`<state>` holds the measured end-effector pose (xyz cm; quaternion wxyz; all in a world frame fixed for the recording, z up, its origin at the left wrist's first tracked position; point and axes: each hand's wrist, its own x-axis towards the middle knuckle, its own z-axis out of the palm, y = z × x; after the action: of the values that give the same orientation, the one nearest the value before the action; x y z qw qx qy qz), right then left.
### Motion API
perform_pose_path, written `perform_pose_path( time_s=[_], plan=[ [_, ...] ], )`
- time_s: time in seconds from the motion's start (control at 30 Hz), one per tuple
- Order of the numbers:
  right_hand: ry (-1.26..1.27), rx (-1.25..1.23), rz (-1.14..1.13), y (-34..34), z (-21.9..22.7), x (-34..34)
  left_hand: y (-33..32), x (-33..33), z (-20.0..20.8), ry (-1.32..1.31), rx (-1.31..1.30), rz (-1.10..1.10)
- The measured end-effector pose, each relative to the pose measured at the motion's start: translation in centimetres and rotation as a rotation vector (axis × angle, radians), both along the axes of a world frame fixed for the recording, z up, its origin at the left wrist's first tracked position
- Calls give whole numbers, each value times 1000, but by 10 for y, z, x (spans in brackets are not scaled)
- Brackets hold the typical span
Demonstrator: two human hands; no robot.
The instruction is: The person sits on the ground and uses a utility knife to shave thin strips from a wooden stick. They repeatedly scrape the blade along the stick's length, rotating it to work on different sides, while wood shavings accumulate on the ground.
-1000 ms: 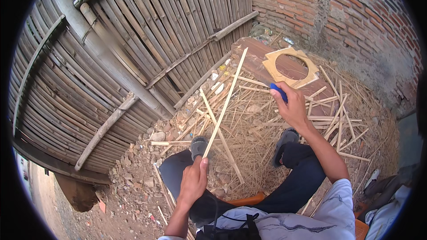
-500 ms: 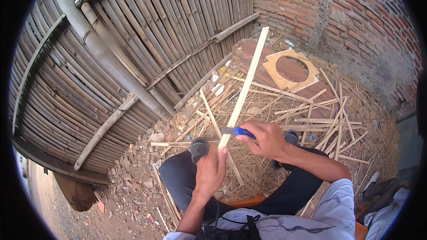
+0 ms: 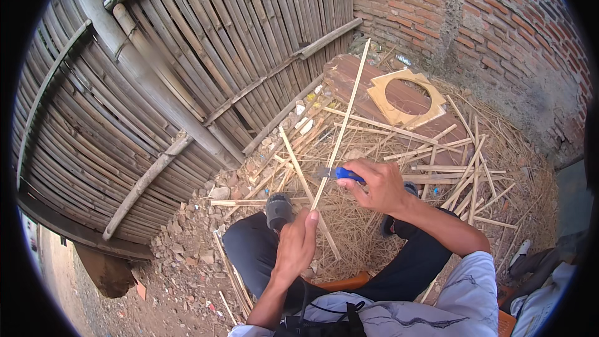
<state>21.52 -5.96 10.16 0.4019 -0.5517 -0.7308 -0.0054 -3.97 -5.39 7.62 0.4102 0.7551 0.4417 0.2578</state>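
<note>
My left hand (image 3: 296, 244) is closed around the near end of a long, pale bamboo strip (image 3: 347, 118), thumb along it. The strip slants up and away, its narrow edge now facing me. In my right hand (image 3: 377, 186) is a knife (image 3: 349, 175) with a blue handle, gripped in closed fingers. Its short grey blade (image 3: 326, 173) lies against the strip, a little beyond my left hand. Whether the blade cuts into the strip cannot be made out.
Several cut strips (image 3: 465, 171) lie on the straw at right. Beyond sits a brown board (image 3: 346, 78) bearing a yellowish panel (image 3: 382, 101) with a round hole. A bamboo wall (image 3: 249, 37) rises at left, a brick wall (image 3: 409, 9) behind. Another person's leg (image 3: 530, 266) shows at lower right.
The strip has turned about its length, from its broad face to its narrow edge. My right hand and the knife have shifted slightly up and to the right.
</note>
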Motion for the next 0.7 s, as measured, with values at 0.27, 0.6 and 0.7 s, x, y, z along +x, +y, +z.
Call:
perform_pose_path(
  time_s=[0.27,0.6,0.7],
  plan=[
    [70,77,-347,23,7,72,-21,-32,-4,86,-44,-47],
    [167,74,-547,38,3,123,-18,-56,-2,197,-31,-100],
    [205,174,-578,36,7,131,-19,-59,-2,189,-32,-74]
  ],
)
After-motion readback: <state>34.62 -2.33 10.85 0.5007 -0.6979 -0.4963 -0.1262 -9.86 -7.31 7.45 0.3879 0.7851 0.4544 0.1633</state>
